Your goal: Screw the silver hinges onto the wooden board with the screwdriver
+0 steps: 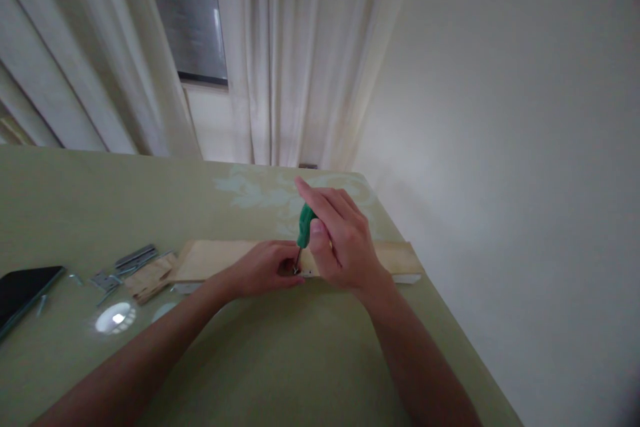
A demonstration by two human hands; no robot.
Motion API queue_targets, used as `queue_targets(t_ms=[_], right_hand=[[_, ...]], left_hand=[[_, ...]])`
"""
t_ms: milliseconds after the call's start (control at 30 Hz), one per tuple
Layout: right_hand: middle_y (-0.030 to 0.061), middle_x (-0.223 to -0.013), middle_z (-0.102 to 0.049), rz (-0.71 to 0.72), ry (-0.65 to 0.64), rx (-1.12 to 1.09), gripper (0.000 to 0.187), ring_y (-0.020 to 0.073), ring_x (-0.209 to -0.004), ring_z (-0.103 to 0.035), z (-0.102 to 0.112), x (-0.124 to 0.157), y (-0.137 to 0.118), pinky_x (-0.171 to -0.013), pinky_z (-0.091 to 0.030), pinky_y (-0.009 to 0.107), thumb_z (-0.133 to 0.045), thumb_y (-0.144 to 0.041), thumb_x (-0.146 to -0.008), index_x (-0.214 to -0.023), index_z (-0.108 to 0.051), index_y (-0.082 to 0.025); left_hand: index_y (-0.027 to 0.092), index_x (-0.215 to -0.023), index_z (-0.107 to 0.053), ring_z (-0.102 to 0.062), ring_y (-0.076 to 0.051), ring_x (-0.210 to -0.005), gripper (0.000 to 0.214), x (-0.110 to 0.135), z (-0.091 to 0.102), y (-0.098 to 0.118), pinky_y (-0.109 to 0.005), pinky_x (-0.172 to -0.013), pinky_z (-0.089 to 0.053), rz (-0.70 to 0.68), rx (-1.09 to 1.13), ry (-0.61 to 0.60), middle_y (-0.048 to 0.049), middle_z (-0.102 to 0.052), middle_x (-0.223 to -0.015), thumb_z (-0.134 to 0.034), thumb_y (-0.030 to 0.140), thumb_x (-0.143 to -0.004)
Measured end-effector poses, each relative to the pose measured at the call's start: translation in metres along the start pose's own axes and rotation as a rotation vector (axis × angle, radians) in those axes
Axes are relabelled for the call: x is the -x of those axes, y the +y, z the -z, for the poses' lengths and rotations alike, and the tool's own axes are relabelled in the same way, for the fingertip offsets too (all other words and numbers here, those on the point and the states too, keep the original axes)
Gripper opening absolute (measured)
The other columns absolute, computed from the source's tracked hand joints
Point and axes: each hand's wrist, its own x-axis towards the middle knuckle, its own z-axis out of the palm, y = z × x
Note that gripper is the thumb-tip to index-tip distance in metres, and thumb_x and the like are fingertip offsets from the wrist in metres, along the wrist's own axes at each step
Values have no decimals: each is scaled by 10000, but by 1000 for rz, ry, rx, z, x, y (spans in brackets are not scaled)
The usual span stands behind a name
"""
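A pale wooden board (215,259) lies across the table in front of me. My right hand (346,240) is closed around the green handle of a screwdriver (305,227), index finger stretched past the top. Its shaft points down and slightly left to the board's near edge. My left hand (263,268) rests on the board, with thumb and fingers closed around the spot where the screwdriver tip ends. What they pinch there is too small to make out. A small metal plate (311,273) with dark holes shows on the board just right of those fingertips.
Left of the board lie a wood scrap (150,278), grey metal hinges (136,257) and several loose screws. A dark phone (25,290) sits at the far left. The green table's right edge (445,310) runs beside the wall; curtains (285,53) hang behind.
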Motion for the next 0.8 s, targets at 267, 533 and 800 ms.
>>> queue_targets(t_ms=[267, 533, 800], right_hand=[[28, -891, -648, -106, 119, -115, 243, 172, -841, -624, -6, 0, 5, -816, -574, 333, -733, -385, -1013, -1207, -795, -252], [36, -1012, -722, 11, -1, -263, 400, 162, -928, -668, -8, -1, 6, -850, -589, 329, -535, -229, -1082, -1453, -681, -268], [112, -1328, -704, -50, -36, -160, 430, 215, -1223, -658, 4, -4, -1, -1055, -552, 406, -467, -222, -1094, -1483, -649, -226]], left_hand=[[182, -811, -623, -483, -137, -651, 254, 0, 2, 1, -272, -622, -301, 48, -38, -25, 15, -618, -744, -753, 384, -892], [182, -860, -657, -490, -143, -667, 199, 0, -1, -1, -275, -626, -302, 62, -40, -45, 12, -629, -761, -731, 360, -906], [189, -810, -615, -476, -136, -652, 248, 0, 0, 1, -274, -618, -289, 45, -48, -19, 15, -617, -746, -742, 379, -905]])
